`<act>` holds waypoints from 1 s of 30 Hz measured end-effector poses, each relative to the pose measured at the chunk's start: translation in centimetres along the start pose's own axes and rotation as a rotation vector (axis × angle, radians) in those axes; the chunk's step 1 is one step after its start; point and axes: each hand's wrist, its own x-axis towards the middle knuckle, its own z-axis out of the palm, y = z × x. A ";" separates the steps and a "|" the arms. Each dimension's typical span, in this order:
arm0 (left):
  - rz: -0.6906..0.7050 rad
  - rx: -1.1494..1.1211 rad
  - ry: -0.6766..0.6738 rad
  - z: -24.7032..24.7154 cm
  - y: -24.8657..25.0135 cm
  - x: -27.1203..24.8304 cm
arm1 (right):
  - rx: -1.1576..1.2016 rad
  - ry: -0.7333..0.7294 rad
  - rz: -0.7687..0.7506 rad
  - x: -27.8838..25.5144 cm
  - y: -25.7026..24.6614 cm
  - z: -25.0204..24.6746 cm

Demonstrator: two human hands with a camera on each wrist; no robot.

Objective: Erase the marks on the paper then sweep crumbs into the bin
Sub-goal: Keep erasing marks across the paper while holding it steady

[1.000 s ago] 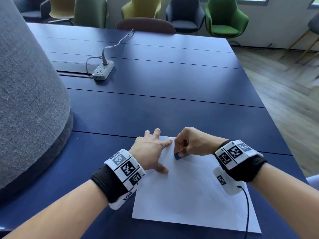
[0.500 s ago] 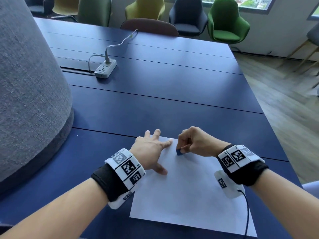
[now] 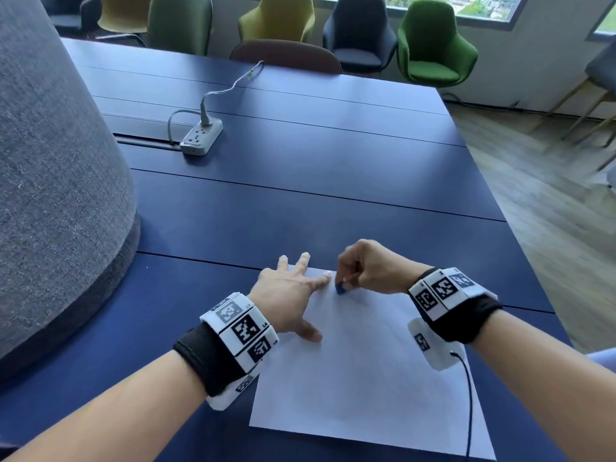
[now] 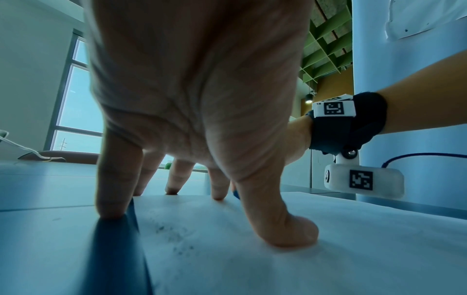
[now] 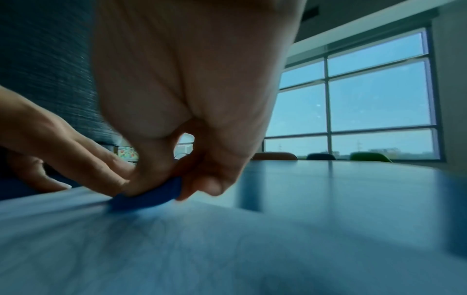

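Observation:
A white sheet of paper (image 3: 366,371) lies on the blue table near the front edge. My left hand (image 3: 290,295) presses flat on its far left corner, fingers spread and straight. My right hand (image 3: 363,271) pinches a small blue eraser (image 3: 340,289) against the paper's far edge, right beside the left index fingertip. In the right wrist view the eraser (image 5: 149,197) sits between thumb and fingers, touching the sheet. Small dark crumbs (image 4: 174,237) speckle the paper (image 4: 278,259) under my left hand (image 4: 202,139). No bin shows in any view.
A large grey fabric-covered cone shape (image 3: 56,181) stands at the left on the table. A white power strip (image 3: 201,136) with its cable lies further back. Chairs (image 3: 433,51) line the far side. The table's right edge (image 3: 520,248) drops to a wooden floor.
The right hand with the eraser has shifted slightly back and forth along the paper's far edge. The left hand has stayed pressed on the corner. The head view tilted down a little.

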 end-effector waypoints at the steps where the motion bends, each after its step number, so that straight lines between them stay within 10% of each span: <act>1: -0.002 0.000 0.002 0.1 -0.1 0.0 | 0.019 0.070 0.000 0.2 -0.2 0.2; 17: -0.018 0.002 -0.022 -0.3 0.2 -0.3 | -0.007 -0.082 -0.031 -1.6 -0.7 0.9; 21: -0.017 0.009 -0.021 -0.3 0.2 -0.3 | 0.033 0.152 -0.025 -1.1 -0.4 1.2; 26: -0.026 0.008 -0.037 -0.3 0.3 -0.4 | -0.004 -0.101 0.010 -2.5 -0.8 0.7; 30: -0.028 0.000 -0.034 -0.2 0.2 -0.3 | 0.054 0.135 0.047 -1.8 -0.2 1.2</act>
